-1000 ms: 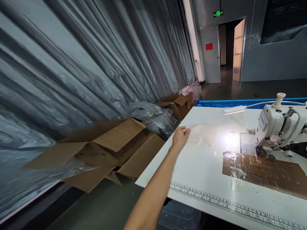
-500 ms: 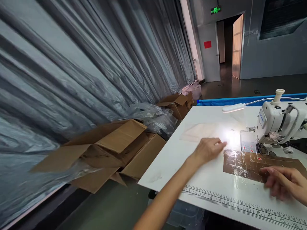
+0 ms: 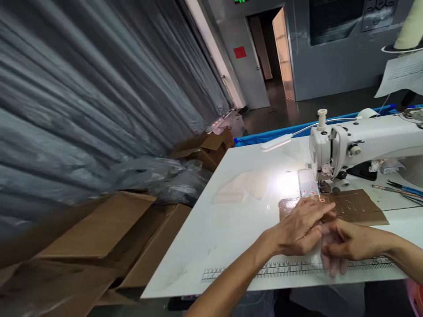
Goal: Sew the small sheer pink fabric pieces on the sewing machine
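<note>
A brown, tape-covered sheet (image 3: 357, 206) lies on the white table in front of the sewing machine (image 3: 325, 149). My left hand (image 3: 302, 224) reaches over the sheet's left part, its fingers stretched towards the right. Close beside it, my right hand (image 3: 340, 246) is at the sheet's front edge with bent fingers, partly blurred. Something thin and clear shows faintly between the hands, too blurred to make out. Small red marks on pale pieces show near the needle area. A thin, pale sheet (image 3: 244, 187) lies left of the bright lamp spot.
A printed ruler (image 3: 287, 268) runs along the table's front edge. Pens or tools (image 3: 401, 190) lie at the right. A white lamp (image 3: 276, 142) hangs left of the machine head. Cardboard boxes (image 3: 99, 224) and clear plastic bags (image 3: 178, 180) stand left of the table.
The view has turned to the right. My left hand has moved onto the brown sheet, and my right hand has come in close beside it.
</note>
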Demonstrator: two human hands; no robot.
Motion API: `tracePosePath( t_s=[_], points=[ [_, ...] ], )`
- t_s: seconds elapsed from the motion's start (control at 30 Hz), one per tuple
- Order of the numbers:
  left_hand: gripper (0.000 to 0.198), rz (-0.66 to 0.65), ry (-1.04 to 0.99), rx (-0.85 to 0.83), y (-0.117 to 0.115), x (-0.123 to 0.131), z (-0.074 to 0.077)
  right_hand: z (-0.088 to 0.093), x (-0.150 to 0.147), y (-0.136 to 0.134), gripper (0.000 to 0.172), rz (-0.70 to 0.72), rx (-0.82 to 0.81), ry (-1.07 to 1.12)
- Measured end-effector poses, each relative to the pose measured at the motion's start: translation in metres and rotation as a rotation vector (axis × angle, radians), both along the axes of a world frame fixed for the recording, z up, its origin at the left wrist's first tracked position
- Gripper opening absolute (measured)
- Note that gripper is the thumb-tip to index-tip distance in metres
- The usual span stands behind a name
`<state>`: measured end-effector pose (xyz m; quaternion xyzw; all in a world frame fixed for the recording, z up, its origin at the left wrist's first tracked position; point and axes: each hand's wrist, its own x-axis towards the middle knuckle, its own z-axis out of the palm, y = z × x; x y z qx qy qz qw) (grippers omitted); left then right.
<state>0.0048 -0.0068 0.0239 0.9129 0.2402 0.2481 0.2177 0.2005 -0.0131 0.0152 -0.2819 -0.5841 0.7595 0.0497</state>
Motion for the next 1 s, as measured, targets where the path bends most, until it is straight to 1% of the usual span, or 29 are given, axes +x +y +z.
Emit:
tracePosePath(
  t_s=[0.07,0.13,0.2,0.23,0.3,0.37,0.43,0.53,0.63,0.7,0.73,0.8,0.83,0.9,1.0],
  points=[
    [0.056,-0.016,0.050,-0.138,0.003,-0.002,-0.003,0.007,0.014,0.001,0.029,0.069,-0.016,-0.016],
    [0.053,0.028,0.050,-0.243,0.004,-0.004,-0.006,0.010,0.030,0.009,0.035,0.057,-0.029,-0.045],
    [0.048,0.104,0.005,-0.305,0.007,-0.009,-0.010,0.009,0.044,0.023,0.041,-0.042,0.002,-0.093],
    [0.047,0.155,-0.013,-0.321,0.009,-0.011,-0.012,0.008,0.049,0.030,0.039,-0.117,0.056,-0.129],
    [0.045,0.262,-0.025,-0.318,0.015,-0.016,-0.020,0.005,0.053,0.046,0.026,-0.305,0.208,-0.258],
    [0.044,0.349,-0.016,-0.252,0.021,-0.020,-0.029,0.003,0.051,0.058,0.014,-0.449,0.388,-0.424],
    [0.043,0.382,-0.002,-0.125,0.025,-0.024,-0.038,0.002,0.046,0.065,0.011,-0.517,0.519,-0.524],
    [0.041,0.416,0.006,0.091,0.028,-0.027,-0.047,0.002,0.041,0.069,0.014,-0.547,0.625,-0.567],
    [0.035,0.444,-0.035,0.277,0.030,-0.026,-0.048,0.002,0.043,0.067,0.021,-0.546,0.697,-0.598],
    [0.028,0.436,-0.075,0.341,0.029,-0.024,-0.046,0.001,0.049,0.064,0.022,-0.520,0.742,-0.581],
    [0.025,0.429,-0.095,0.336,0.028,-0.023,-0.044,0.000,0.052,0.063,0.020,-0.504,0.757,-0.546],
    [0.022,0.435,-0.131,0.245,0.023,-0.019,-0.040,-0.002,0.057,0.058,0.015,-0.475,0.760,-0.439],
    [0.022,0.445,-0.147,0.158,0.021,-0.018,-0.037,-0.003,0.056,0.056,0.013,-0.463,0.736,-0.385],
    [0.026,0.473,-0.171,-0.081,0.016,-0.015,-0.030,-0.004,0.049,0.051,0.013,-0.459,0.649,-0.316],
    [0.044,0.482,-0.229,-0.521,0.014,-0.017,-0.020,-0.002,0.022,0.044,0.016,-0.486,0.454,-0.241]
  ],
)
